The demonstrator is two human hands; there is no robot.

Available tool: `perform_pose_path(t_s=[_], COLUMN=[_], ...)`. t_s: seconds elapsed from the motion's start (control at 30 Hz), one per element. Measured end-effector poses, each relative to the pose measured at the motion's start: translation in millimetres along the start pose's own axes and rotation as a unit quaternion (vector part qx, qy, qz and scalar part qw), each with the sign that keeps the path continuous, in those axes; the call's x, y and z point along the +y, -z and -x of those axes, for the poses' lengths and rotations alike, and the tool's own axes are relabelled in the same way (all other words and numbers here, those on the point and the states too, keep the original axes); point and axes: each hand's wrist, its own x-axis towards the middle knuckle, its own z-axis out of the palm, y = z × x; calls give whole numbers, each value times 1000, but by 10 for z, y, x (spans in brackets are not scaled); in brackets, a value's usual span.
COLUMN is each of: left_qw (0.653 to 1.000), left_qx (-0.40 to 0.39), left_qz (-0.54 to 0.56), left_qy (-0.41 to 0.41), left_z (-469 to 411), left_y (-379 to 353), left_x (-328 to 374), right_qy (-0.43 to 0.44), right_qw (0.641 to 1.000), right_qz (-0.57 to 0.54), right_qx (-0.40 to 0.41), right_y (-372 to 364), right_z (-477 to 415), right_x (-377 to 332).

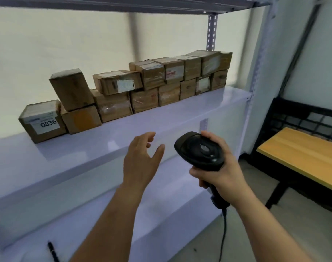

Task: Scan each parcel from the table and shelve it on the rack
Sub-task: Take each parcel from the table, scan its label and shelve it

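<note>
A: Where are the parcels?

B: The cardboard parcels (152, 86) stand in a two-tier row along the far side of the rack shelf (208, 108), running from the left towards the right upright. The parcel labelled 0836 (42, 121) sits alone at the left end. Just right of it, a tilted parcel (71, 89) leans on top of another box.

A: And the hands?

B: The left hand (140, 159) hovers near the shelf's front edge, fingers loose and spread, holding nothing. The right hand (218, 167) grips the handle of a black barcode scanner (199, 150), whose cable (224, 233) hangs down.

A: Anything on the right?

B: A wooden-topped table (303, 157) with a black frame, well apart from the shelf.
</note>
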Motion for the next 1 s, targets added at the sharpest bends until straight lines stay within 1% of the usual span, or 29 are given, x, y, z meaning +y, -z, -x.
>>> perform_pose_path(t_s=[0.13, 0.27, 0.4, 0.53, 0.73, 1.0], left_qw=[998, 994, 990, 983, 963, 921], left_qx=[-57, -102, -132, -162, -226, -328], left_qz=[-19, -25, -5, 24, 65, 132], left_qy=[-5, -35, -53, -84, -131, -161], left_z=[345, 639, 902, 1165, 1423, 1689], left_y=[-558, -1003, -1440, -1874, -2407, -3258], left_x=[295, 643, 1045, 1457, 1996, 2688], right_qy=[-13, -15, -20, -17, -19, -68], right_qw=[999, 997, 994, 986, 966, 925], right_qz=[-1, 5, 16, 52, 96, 137], right_qx=[35, 74, 108, 154, 241, 347], right_y=[507, 1023, 1583, 2064, 2622, 3404], right_z=[353, 711, 1060, 1414, 1881, 2315], right_x=[26, 13, -19, -91, -222, -250])
